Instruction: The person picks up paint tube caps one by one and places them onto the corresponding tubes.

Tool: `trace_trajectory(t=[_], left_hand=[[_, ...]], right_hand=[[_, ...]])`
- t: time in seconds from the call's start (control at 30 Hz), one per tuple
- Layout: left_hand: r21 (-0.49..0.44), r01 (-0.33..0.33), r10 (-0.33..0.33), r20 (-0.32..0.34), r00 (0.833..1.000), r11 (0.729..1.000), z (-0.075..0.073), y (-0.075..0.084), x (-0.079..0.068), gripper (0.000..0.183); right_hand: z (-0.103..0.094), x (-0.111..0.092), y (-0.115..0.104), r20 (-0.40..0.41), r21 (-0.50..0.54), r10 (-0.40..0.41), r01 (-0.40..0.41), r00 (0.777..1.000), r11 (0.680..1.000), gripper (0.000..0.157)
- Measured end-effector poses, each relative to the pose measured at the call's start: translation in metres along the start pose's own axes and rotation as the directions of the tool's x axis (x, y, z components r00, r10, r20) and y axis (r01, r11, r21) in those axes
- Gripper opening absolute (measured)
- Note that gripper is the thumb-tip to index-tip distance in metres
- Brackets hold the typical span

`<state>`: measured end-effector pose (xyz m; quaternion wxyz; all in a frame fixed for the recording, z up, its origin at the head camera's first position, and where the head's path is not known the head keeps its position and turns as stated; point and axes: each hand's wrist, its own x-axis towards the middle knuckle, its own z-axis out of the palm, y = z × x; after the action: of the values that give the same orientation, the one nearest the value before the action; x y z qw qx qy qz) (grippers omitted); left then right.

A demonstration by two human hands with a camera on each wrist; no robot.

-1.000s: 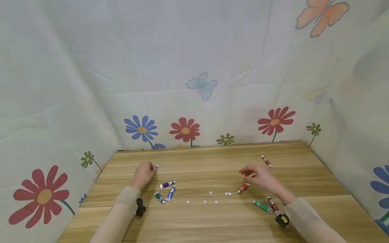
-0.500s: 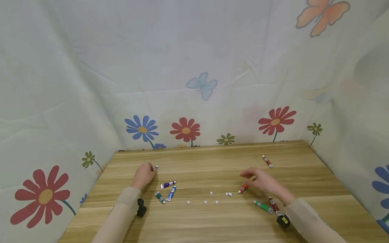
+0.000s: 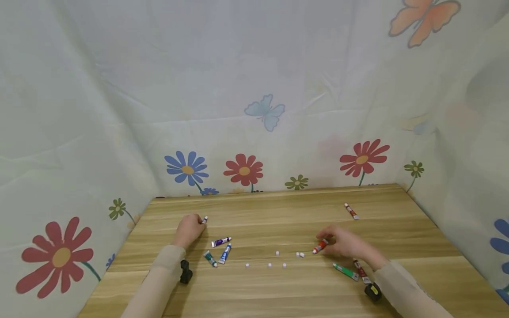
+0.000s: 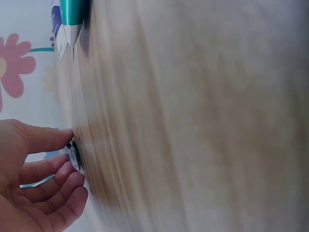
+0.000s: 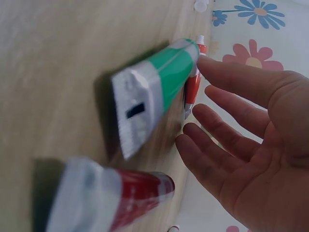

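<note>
My left hand pinches a small paint tube at the back left; its pale neck end sticks out past the fingertips. In the left wrist view, thumb and fingers close on the tube right at the table surface, most of it hidden. My right hand reaches low over an orange-red paint tube, fingers loosely bent. In the right wrist view, the thumb tip overlaps this orange-red tube and the fingers are spread apart. Nearer that camera lie a green tube and a dark red tube.
Purple, blue and dark green tubes lie left of centre on the wooden table. Several white caps dot the middle. Another red tube lies at the back right. A flowered cloth hangs behind.
My right hand has lowered toward the orange-red tube, its fingers coming down around it. The left hand stays in place with its tube.
</note>
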<state>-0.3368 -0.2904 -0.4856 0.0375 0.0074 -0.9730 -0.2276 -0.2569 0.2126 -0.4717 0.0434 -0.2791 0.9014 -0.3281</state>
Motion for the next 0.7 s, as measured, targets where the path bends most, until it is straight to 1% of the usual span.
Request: trace_trajectory(t=[0.2, 0.33, 0.43, 0.7], left_hand=[[-0.010, 0.012, -0.012, 0.002, 1.000, 1.000, 0.0006, 0.0021, -0.0001, 0.013], [-0.001, 0.013, -0.013, 0.002, 1.000, 1.000, 0.0008, 0.0006, -0.0006, 0.014], [0.004, 0.011, -0.011, 0.004, 1.000, 1.000, 0.0008, -0.0002, -0.0009, 0.014], [-0.006, 0.023, -0.023, 0.001, 1.000, 1.000, 0.0011, 0.0002, 0.0006, 0.013]], right_hand=[[0.0013, 0.0000, 0.0040, 0.022, 0.007, 0.008, -0.008, 1.000, 1.000, 0.035], [0.0011, 0.0008, 0.0033, 0.043, -0.021, -0.021, 0.022, 0.999, 1.000, 0.035], [0.0013, 0.0006, 0.0023, 0.055, -0.042, -0.028, 0.031, 0.998, 0.999, 0.035], [0.0015, 0.0009, -0.0013, 0.062, -0.048, -0.022, 0.025, 0.998, 0.999, 0.032]])
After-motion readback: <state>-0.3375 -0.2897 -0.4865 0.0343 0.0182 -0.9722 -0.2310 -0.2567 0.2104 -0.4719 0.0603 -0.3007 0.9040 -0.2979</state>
